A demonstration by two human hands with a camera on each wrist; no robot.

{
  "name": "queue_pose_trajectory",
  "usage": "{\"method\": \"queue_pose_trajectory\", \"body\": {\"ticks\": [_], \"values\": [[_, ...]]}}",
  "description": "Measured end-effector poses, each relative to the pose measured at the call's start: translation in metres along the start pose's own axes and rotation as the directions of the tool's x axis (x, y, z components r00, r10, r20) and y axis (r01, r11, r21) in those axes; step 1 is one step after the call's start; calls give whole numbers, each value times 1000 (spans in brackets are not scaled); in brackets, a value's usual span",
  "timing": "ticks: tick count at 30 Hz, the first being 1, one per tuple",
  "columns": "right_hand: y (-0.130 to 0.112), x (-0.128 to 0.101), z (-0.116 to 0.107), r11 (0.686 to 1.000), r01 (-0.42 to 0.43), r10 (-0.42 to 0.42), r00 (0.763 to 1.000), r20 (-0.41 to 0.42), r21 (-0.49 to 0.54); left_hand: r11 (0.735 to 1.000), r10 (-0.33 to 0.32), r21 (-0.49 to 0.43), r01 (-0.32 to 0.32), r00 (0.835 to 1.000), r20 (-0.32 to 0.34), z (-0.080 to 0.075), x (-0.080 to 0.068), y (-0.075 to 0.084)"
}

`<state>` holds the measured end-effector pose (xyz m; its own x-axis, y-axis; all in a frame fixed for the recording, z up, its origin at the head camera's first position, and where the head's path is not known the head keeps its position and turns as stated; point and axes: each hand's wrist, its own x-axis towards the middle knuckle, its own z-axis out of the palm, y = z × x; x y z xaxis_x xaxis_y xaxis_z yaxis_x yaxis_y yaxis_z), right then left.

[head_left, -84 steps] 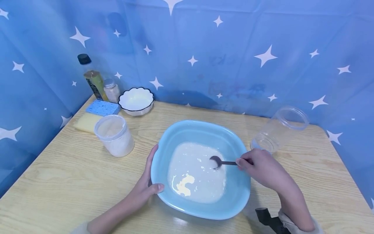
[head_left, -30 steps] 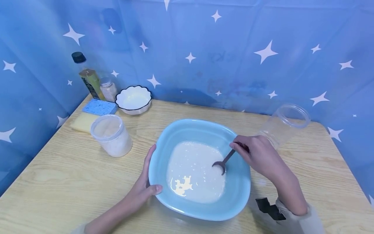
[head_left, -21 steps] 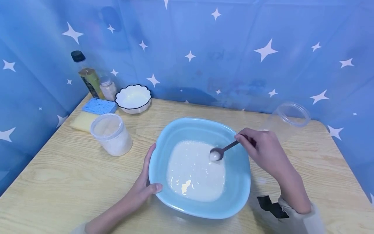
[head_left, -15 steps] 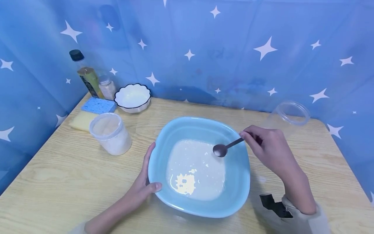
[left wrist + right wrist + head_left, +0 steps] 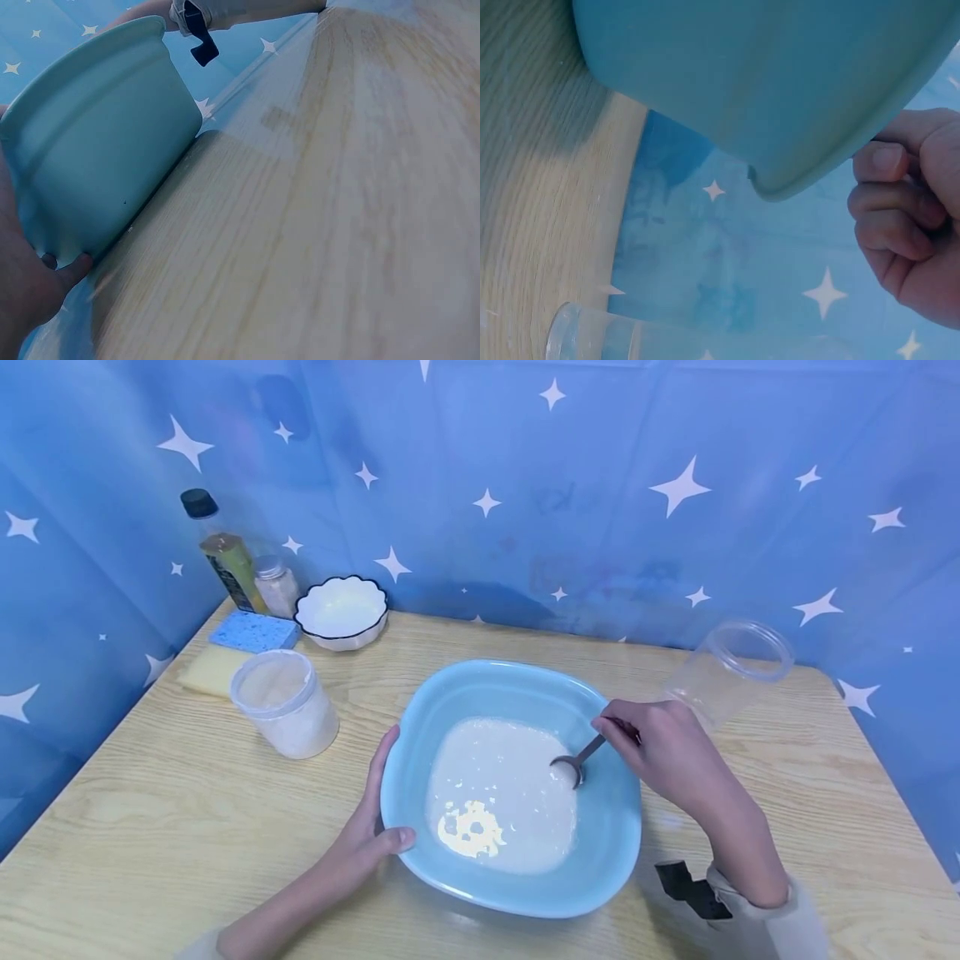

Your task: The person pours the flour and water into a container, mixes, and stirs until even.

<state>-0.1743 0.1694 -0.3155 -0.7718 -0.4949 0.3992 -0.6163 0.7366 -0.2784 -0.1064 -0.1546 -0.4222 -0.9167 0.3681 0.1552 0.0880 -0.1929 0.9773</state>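
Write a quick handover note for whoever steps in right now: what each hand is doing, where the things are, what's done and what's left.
Left hand: fingers lie along the near-left rim of the blue basin, thumb hooked over the edge, steadying it.
Right hand: pinches the spoon handle; the spoon's bowl is dipped into the white liquid on the right side of the basin.
Done: white liquid is in the basin, with bubbles near the front.
Left, as far as I can judge: finish stirring, then take the spoon out.
Nearby: the empty clear jar lies tilted behind the right hand; the tub of white powder stands left of the basin.
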Motion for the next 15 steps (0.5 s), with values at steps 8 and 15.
{"method": "queue_pose_trajectory", "body": {"ticks": [8, 15], "values": [[-3, -3, -11, 999, -5, 5, 1000, -13, 32, 1000, -2, -10, 2, 1000, 5, 1, 0, -1], [-5, -3, -13, 985, -3, -11, 997, 81, 172, 1000, 0, -12, 0, 1000, 0, 2, 1, 1]]}}
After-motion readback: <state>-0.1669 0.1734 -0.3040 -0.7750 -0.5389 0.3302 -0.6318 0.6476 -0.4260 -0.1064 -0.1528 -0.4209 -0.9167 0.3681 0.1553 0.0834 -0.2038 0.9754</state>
